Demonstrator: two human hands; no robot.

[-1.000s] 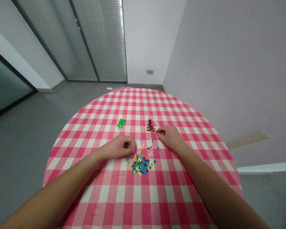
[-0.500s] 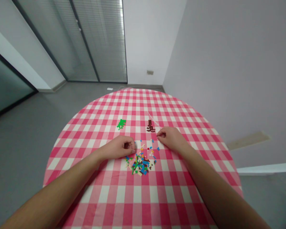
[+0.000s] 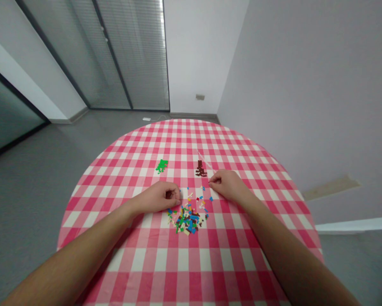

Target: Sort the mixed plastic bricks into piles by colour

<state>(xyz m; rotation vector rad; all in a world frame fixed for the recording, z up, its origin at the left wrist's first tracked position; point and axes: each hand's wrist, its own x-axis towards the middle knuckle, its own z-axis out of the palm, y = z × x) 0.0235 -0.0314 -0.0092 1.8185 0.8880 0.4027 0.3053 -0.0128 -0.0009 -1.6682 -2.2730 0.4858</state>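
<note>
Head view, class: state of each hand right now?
Left hand: closed, beside the brick pile; cannot tell if holding anything.
Right hand: pinched closed; cannot tell if holding anything.

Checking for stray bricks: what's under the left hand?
The left hand is over the pink-and-white checked tablecloth, at the edge of the scattered small coloured bricks. What lies beneath the palm and fingers is covered, so any bricks there cannot be seen.

My table's wearing a pink-red and white gingham cloth (image 3: 92,221) — proper picnic check. The loose pile of small plastic bricks (image 3: 188,219) mixes blue, green, yellow, red, white and brown, next to a bright green clump of plastic bricks (image 3: 161,166) and a dark brown clump of plastic bricks (image 3: 200,168) — one colour each.
</note>
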